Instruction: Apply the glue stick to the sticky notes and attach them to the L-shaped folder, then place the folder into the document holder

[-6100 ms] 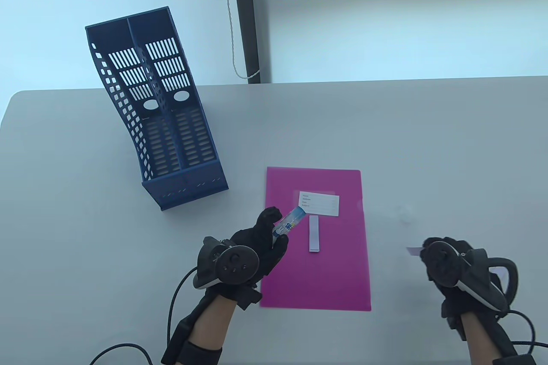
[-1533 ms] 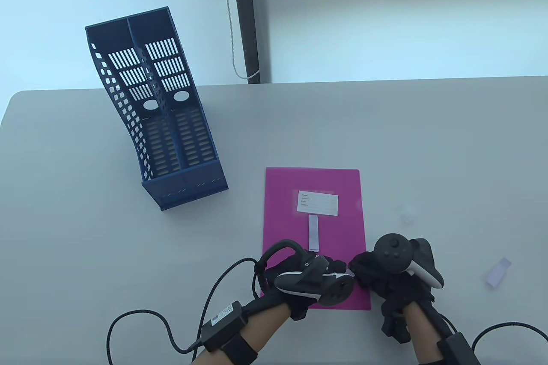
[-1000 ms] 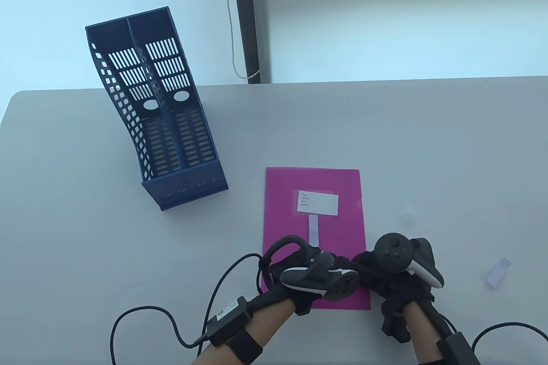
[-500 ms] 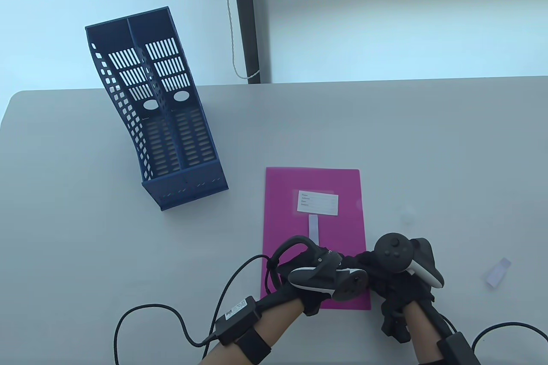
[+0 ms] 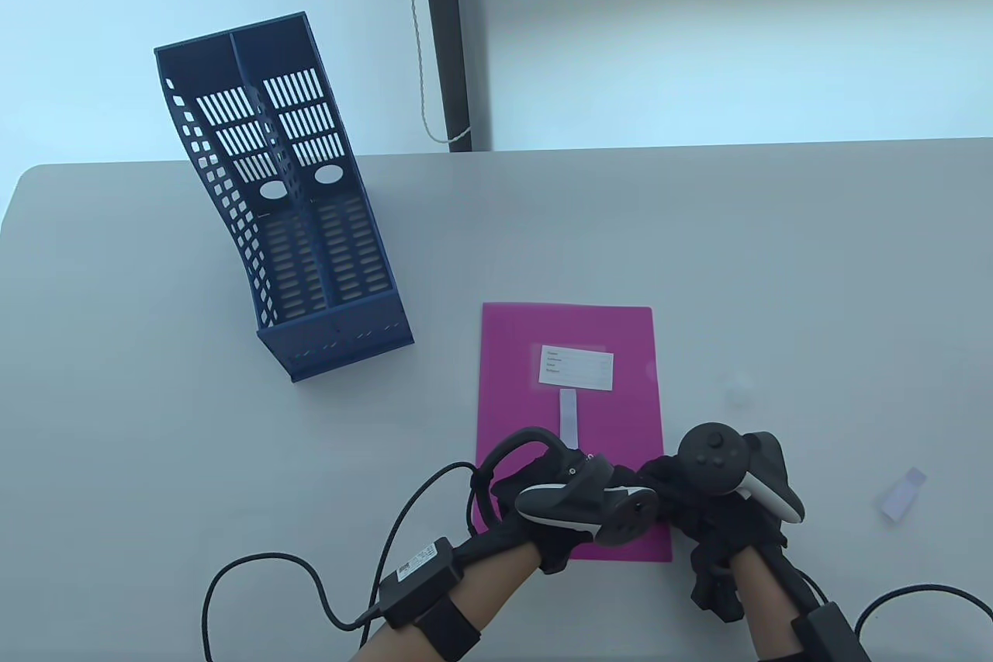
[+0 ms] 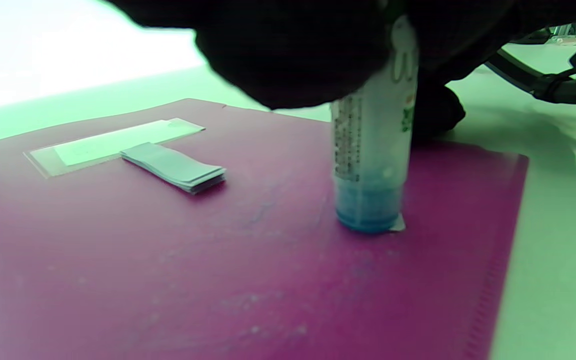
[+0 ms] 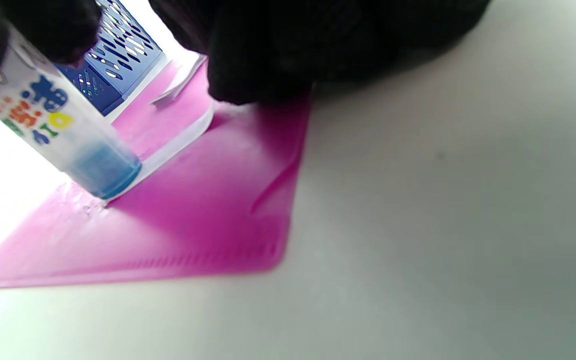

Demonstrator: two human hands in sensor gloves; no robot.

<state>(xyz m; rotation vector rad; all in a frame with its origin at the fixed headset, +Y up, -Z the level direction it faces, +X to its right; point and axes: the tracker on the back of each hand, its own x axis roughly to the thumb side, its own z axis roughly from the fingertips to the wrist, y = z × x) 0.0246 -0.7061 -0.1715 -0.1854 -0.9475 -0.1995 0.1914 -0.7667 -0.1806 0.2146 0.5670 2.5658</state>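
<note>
Left wrist view: the left hand (image 5: 543, 518) grips an upright white plastic glue stick with a blue tip (image 6: 370, 165), pressing it onto a thin pale paper sticky note (image 7: 178, 140) that lies on the magenta plastic L-shaped folder (image 5: 570, 382), itself flat on the grey table (image 5: 698, 243). The right hand (image 5: 698, 507) pins the note's far end with its fingertips; how far they curl cannot be told. Light and flimsy, the note likely needs holding at one end; the folder looks slick.

Coloured characters on the glue stick (image 7: 53, 125) and label (image 5: 576, 368) print, both illegible
</note>
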